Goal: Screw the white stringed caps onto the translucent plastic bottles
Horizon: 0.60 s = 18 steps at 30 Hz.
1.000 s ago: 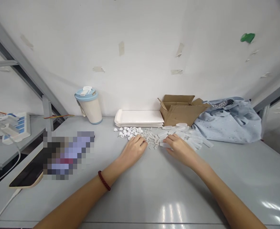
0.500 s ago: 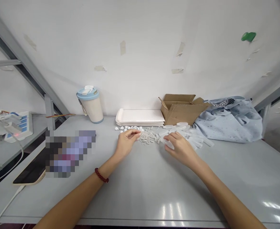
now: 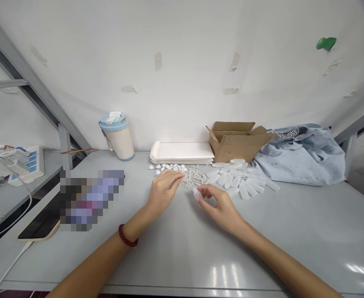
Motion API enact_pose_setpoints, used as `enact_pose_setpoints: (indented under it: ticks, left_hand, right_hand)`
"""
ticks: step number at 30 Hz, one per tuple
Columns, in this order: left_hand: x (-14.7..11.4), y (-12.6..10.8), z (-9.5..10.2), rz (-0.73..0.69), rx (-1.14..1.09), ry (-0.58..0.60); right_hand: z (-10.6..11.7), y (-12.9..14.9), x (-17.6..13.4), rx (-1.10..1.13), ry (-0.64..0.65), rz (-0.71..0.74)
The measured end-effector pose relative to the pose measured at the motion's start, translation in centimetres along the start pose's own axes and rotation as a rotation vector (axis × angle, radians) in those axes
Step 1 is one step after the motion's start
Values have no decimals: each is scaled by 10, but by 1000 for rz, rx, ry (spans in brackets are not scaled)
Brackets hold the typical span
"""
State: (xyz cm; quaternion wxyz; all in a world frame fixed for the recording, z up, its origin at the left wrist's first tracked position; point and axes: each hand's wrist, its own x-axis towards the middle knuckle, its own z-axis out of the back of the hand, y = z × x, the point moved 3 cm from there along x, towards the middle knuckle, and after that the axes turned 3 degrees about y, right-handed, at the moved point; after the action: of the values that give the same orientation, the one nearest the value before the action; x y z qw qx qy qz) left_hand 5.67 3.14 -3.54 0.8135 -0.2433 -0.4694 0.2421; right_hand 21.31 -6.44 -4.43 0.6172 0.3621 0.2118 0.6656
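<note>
On my feed the table [image 3: 169,260] is grey, the cup [image 3: 120,145] cream with a light-blue lid [image 3: 113,125], the box [image 3: 240,149] brown. I see frosted-white pieces [image 3: 235,182], greyish-white strings [image 3: 192,179], white caps [image 3: 168,167] and a dark red bracelet [image 3: 127,237]. The cloth [image 3: 302,163] is pale blue with dark specks and a black-and-white striped patch [image 3: 293,132].
</note>
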Motion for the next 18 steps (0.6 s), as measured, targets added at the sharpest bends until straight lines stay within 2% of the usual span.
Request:
enact_pose_setpoints:
  ticks: [3,6,15,18]
  left_hand:
    - [-5,-12,1,43,-16,89]
    - [-13,-22,0,49,-38,138]
    - [-19,-37,-1,-93,-57,53]
    - [-19,-39,-4,-18,-143,82]
  right_hand:
    - [-6,1,-3,223,3,-120]
    - [-8,1,-3,345,-4,-129]
    - [-11,2,-4,578,71,-131]
    - [-8,3,-5,637,72,-123]
